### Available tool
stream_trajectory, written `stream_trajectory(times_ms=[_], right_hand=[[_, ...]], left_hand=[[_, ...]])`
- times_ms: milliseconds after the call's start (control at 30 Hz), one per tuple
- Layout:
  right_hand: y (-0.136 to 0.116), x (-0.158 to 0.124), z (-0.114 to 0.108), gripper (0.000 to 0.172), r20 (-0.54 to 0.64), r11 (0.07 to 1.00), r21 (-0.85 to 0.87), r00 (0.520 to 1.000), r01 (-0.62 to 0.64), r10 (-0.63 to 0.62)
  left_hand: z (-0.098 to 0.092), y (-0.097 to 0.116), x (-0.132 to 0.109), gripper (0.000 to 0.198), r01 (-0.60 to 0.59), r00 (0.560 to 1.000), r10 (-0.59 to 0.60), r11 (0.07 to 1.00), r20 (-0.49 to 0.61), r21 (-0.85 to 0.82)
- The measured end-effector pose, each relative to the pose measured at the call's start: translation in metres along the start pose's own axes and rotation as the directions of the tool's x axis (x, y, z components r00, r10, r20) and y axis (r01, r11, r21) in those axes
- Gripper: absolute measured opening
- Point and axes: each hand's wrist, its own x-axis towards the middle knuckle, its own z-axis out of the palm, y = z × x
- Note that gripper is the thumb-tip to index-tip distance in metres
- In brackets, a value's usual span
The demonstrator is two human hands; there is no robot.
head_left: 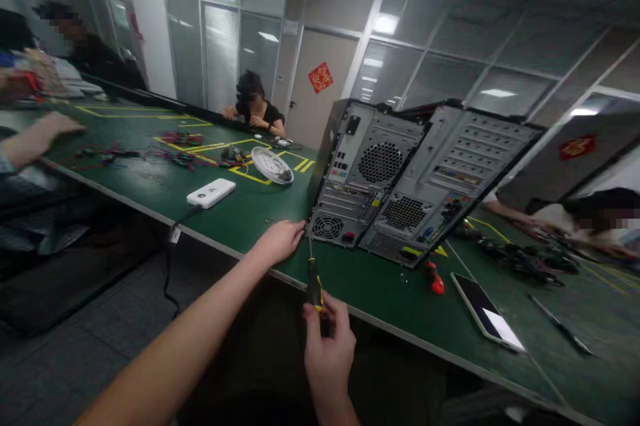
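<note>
Two computer cases stand side by side on a green counter (pixel 273 205), their rear panels facing the person at work. The left case (pixel 350 189) has a round fan grille and a row of ports; the right case (pixel 425 189) stands close beside it. The person's right hand (pixel 330 339), near the counter's front edge, pinches the handle of a black and yellow screwdriver (pixel 315 286) between thumb and fingers. The shaft points up and away, its tip at the lower left corner of the left case. The left hand (pixel 285 239) reaches to that same corner, fingers drawn together and fingertips at the case's edge; I cannot tell whether they grip anything.

Left of the cases lie a white box (pixel 211 193) with a black cord (pixel 170 273) hanging over the edge, a pale slotted disc (pixel 273 166) and a tangle of thin wires (pixel 115 156). Right of them are a red handle (pixel 434 279), a phone (pixel 486 311), a pen (pixel 563 326) and a heap of black cables (pixel 520 256). Yellow tape (pixel 250 178) marks the counter. Across it sits another person (pixel 257 106), bare forearms on the surface; at left, a co-worker's hand (pixel 53 129) rests near the edge. Behind, a red sign (pixel 320 77) hangs on a door (pixel 327 49).
</note>
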Motion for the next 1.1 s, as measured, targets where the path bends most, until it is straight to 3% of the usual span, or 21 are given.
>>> stream_trajectory(times_ms=[633,933,1033,1100], right_hand=[[0.0012,-0.0008,-0.0009,0.022,0.012,0.991,-0.018,0.991,0.131,-0.131],[-0.0029,0.0022,-0.0011,0.034,0.048,0.972,0.000,0.971,0.235,-0.234],[-0.0054,0.0024,-0.0009,0.032,0.053,0.983,-0.002,0.981,0.186,-0.186],[-0.0060,0.0012,-0.0005,0.031,0.054,0.996,0.001,0.995,0.085,-0.085]], left_hand=[[-0.0008,0.0011,-0.0023,0.038,-0.017,0.999,0.015,0.999,-0.049,-0.033],[0.0009,-0.0007,-0.0013,0.038,-0.024,0.999,0.022,0.999,-0.049,-0.034],[-0.0003,0.0007,-0.0016,0.037,-0.014,0.999,0.013,0.999,-0.042,-0.030],[-0.0008,0.0014,-0.0019,0.038,-0.012,0.999,0.010,0.999,-0.044,-0.031]])
